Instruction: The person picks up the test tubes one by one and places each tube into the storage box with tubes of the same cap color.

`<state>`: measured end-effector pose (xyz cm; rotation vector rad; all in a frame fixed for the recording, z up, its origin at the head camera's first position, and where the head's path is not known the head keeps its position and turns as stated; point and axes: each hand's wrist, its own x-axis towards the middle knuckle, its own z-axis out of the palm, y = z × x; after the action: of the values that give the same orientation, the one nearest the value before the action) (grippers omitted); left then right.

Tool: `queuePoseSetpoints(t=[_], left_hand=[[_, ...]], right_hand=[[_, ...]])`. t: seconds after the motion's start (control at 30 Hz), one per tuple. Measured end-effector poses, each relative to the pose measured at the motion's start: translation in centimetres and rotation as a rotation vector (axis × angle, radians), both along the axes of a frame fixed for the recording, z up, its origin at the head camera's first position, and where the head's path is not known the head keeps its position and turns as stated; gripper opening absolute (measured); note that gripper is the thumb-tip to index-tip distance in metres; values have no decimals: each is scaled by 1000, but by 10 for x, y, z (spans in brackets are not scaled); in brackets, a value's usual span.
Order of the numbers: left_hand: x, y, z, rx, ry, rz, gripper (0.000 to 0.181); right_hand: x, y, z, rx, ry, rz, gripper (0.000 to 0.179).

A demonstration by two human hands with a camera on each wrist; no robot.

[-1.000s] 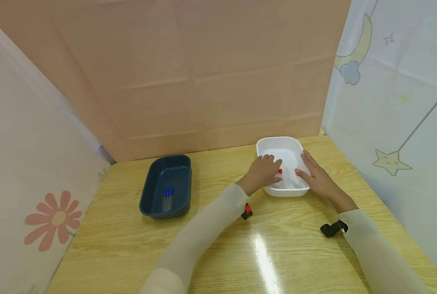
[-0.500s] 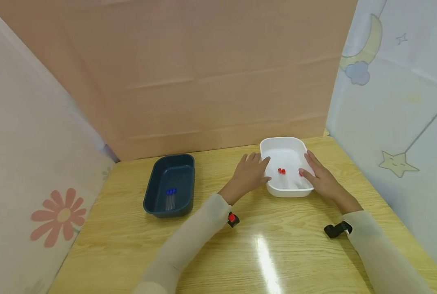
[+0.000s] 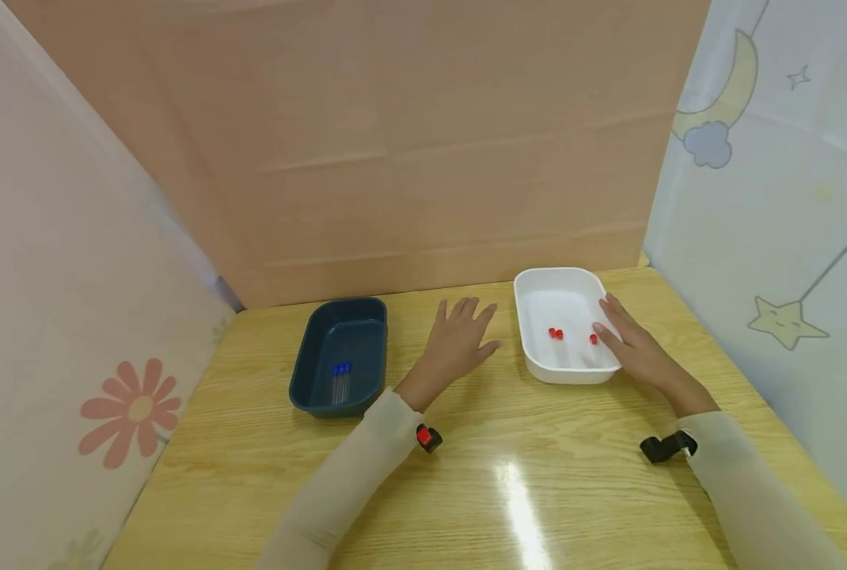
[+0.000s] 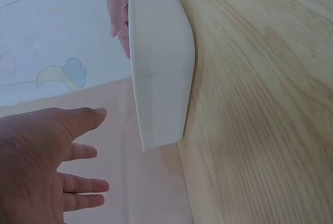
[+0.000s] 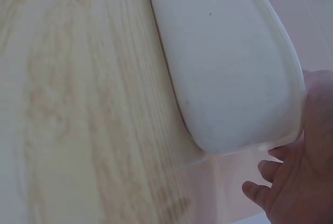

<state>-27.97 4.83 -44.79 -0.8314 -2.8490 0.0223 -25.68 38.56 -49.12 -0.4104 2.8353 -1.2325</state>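
Palm down, my left hand [image 3: 455, 344] hovers over the table between the two trays, its fingers spread and holding nothing. In the left wrist view its fingers point past the outer wall of the white tray [image 4: 161, 73], apart from it. My right hand [image 3: 633, 348] rests at the white tray's right rim, thumb over the inside and straight fingers along the outside. Inside that tray lie a pair of small red caps [image 3: 556, 334] side by side and a single red cap [image 3: 594, 339] near my right thumb; anything clear attached to them is hard to make out.
A dark blue tray [image 3: 308, 348] stands on the wooden table [image 3: 466, 483] to the left, holding several slim clear tubes with blue caps [image 3: 341, 369]. A peach-coloured backdrop [image 3: 409, 158] rises behind the table, with printed sheets at both sides.
My left hand has come out of the white tray and moved left, its fingers spreading, uncovering the paired red caps. My right hand stays at the tray's rim. The head view has shifted slightly.
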Motion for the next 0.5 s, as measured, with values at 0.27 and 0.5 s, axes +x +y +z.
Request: queuePoseSetpoints(t=[0.27,0.5], left_hand=[[9,-25,2,39,45,44,67],[19,-40,0,129,45,50,64]], right_hand=[[1,4,1,-9,-8,-3,68],[6,8,20,33,86,-27,66]])
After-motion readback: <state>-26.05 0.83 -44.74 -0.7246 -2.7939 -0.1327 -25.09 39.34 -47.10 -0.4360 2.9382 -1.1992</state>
